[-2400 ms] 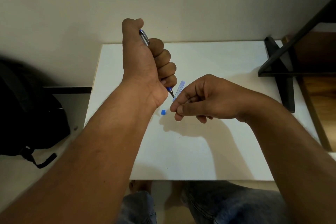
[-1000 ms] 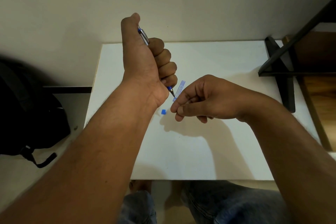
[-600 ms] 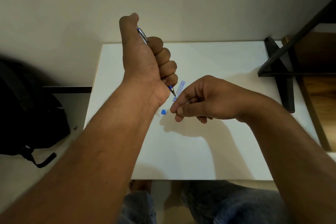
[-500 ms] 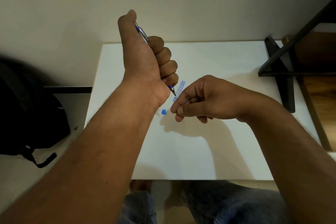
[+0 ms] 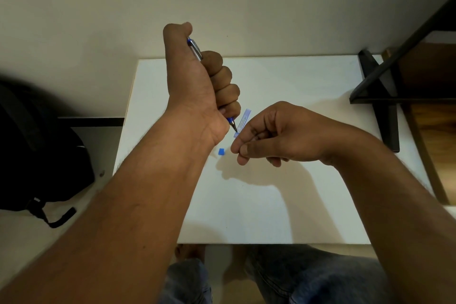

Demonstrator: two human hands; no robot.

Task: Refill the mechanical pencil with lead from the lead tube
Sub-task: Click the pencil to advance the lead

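Note:
My left hand (image 5: 197, 84) is a fist around the blue mechanical pencil (image 5: 195, 48), held tip down with my thumb bent over its top end. The pencil's metal tip (image 5: 234, 126) points down beside my right hand (image 5: 274, 136). That hand's thumb and forefinger are pinched together just below the tip; whether a lead sits between them is too small to see. The clear blue lead tube (image 5: 244, 118) lies on the white table (image 5: 283, 205), partly behind my right fingers. Its small blue cap (image 5: 221, 151) lies loose on the table, just left of my right fingertips.
A black frame (image 5: 385, 96) stands at the table's right side, with a wooden surface (image 5: 429, 126) beyond it. On the floor to the left lies a black backpack (image 5: 42, 145). A plain wall is close behind the table. My knees in jeans (image 5: 296, 279) show below the near edge.
My left thumb rose off the pencil's top and has come back down onto it, bent. My right hand and the lead tube have stayed where they were.

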